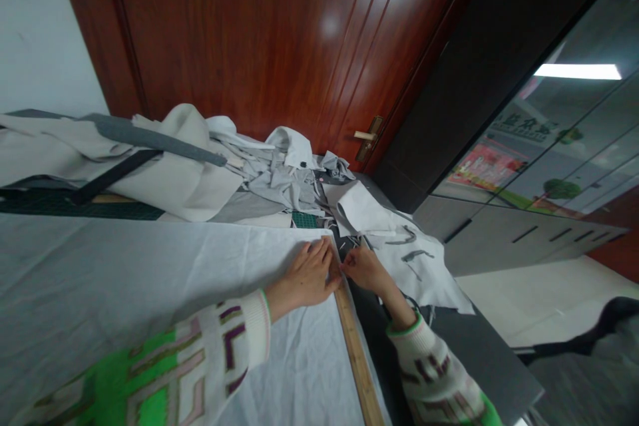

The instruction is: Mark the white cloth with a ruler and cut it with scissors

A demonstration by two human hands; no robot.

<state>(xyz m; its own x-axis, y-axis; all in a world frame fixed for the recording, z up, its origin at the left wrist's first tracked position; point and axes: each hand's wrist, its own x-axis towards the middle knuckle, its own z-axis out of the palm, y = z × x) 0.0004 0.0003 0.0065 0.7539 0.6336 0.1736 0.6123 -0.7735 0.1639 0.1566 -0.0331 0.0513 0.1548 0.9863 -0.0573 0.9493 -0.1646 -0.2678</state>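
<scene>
Pale grey cloth (200, 266) lies spread over the table, with a wooden ruler (355, 353) along its right edge. My left hand (312, 274) rests flat on the cloth and on the far end of the ruler, fingers spread a little. Just right of the ruler, my right hand (363, 269) is closed in a pinch at the cloth's edge. Whatever its fingertips hold is too small to make out.
Crumpled white and grey fabric (289, 173) is heaped behind the cloth. A white fabric piece (414, 266) with dark strips lies at the right on the dark table (489, 359). A wooden door (239, 33) stands behind, cabinets (499, 226) at the right.
</scene>
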